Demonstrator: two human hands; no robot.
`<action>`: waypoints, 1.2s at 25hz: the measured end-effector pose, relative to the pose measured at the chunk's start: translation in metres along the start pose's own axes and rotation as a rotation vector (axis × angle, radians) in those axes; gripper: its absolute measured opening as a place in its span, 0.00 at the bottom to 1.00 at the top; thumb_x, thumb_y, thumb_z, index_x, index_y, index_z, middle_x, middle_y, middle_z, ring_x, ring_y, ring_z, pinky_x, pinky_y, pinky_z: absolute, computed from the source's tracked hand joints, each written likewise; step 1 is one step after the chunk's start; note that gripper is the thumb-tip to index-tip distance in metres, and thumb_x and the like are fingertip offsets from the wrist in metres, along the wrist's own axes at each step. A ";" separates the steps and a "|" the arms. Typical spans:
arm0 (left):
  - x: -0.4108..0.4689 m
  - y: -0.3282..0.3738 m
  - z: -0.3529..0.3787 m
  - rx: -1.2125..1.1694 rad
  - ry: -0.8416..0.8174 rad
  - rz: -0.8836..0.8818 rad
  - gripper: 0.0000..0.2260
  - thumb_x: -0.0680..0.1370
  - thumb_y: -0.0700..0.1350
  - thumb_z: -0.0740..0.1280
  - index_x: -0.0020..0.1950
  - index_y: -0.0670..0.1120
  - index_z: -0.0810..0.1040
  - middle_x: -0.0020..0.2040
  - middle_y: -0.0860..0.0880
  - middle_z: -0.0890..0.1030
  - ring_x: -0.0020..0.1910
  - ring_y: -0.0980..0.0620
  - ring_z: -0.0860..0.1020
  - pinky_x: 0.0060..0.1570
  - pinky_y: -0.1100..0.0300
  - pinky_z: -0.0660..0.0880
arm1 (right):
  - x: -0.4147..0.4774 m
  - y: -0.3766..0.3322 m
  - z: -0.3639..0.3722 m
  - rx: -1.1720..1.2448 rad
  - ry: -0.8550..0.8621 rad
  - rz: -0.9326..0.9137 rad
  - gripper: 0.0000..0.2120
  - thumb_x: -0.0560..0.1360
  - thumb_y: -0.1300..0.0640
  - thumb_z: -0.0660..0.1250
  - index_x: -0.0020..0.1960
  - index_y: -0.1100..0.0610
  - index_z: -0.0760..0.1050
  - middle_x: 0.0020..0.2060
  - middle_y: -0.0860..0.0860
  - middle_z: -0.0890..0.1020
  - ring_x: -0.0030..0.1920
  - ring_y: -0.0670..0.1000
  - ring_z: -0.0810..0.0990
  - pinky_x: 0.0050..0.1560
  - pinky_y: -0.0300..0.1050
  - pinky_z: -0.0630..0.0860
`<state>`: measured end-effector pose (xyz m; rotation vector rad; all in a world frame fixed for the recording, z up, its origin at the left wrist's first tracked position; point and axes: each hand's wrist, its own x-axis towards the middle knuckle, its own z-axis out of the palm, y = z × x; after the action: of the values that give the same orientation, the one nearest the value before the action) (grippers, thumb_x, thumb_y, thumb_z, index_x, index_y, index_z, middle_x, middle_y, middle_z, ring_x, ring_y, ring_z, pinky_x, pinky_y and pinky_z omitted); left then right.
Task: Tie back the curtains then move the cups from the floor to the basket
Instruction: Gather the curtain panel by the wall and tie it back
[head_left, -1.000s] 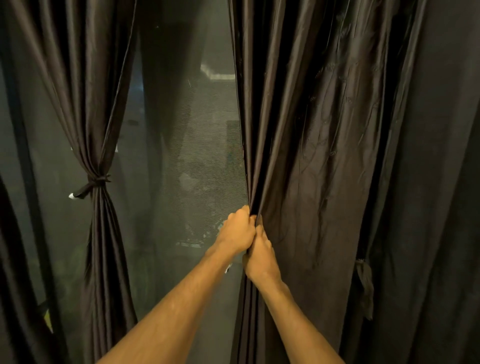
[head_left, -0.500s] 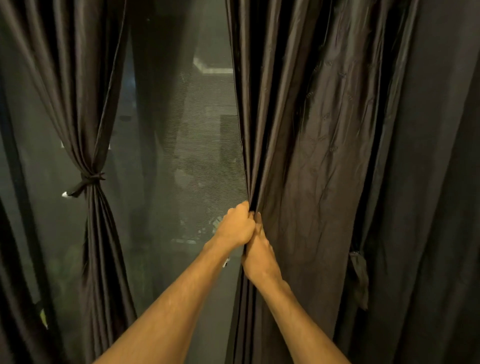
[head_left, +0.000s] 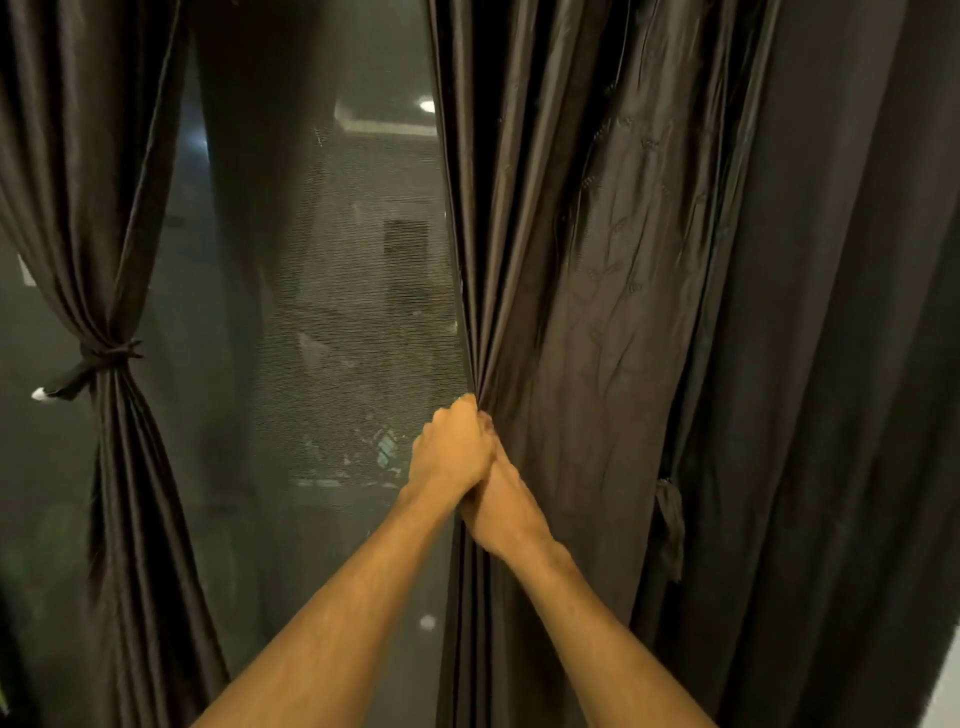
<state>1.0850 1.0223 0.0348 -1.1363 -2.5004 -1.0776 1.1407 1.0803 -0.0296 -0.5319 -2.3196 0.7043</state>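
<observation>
A dark satin curtain on the left (head_left: 88, 218) is gathered and bound at mid-height by a dark tie (head_left: 104, 356) with a white tip. The right curtain (head_left: 597, 291) hangs loose in front of me. My left hand (head_left: 452, 452) grips its bunched inner edge, fingers closed over the folds. My right hand (head_left: 501, 512) sits just below and partly under the left, also closed on the gathered edge. A loose dark tie-back strap (head_left: 670, 525) dangles against the right curtain further right. No cups or basket are in view.
A dark window with a mesh screen (head_left: 332, 322) fills the gap between the curtains, showing dim reflections. More heavy dark drapery (head_left: 841, 364) hangs at the far right. A pale strip of wall shows at the bottom right corner.
My two hands have held their grip on the right curtain's edge and drawn it slightly right. The view has drifted, so the left curtain sits nearer the left border.
</observation>
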 end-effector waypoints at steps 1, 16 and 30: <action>0.000 0.000 -0.001 -0.006 0.005 -0.003 0.08 0.82 0.45 0.56 0.54 0.42 0.72 0.54 0.39 0.78 0.54 0.37 0.77 0.47 0.49 0.71 | 0.001 0.003 -0.007 0.035 0.002 -0.048 0.33 0.78 0.56 0.64 0.79 0.53 0.55 0.76 0.47 0.64 0.73 0.47 0.66 0.67 0.42 0.68; 0.003 0.018 0.015 0.017 0.052 -0.057 0.08 0.83 0.45 0.56 0.52 0.42 0.71 0.52 0.40 0.79 0.52 0.39 0.78 0.49 0.48 0.74 | 0.009 0.090 -0.072 0.225 0.526 0.412 0.36 0.79 0.54 0.66 0.80 0.56 0.49 0.75 0.59 0.63 0.75 0.59 0.62 0.73 0.55 0.63; 0.001 0.049 0.027 0.020 0.021 -0.061 0.06 0.81 0.44 0.57 0.54 0.43 0.69 0.55 0.39 0.77 0.54 0.38 0.76 0.47 0.48 0.72 | 0.017 0.056 0.003 0.334 0.122 0.056 0.22 0.81 0.46 0.57 0.72 0.52 0.70 0.65 0.55 0.78 0.66 0.56 0.76 0.67 0.58 0.73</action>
<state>1.1225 1.0629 0.0421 -1.0447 -2.5388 -1.0712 1.1372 1.1317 -0.0582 -0.4726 -2.0258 1.0323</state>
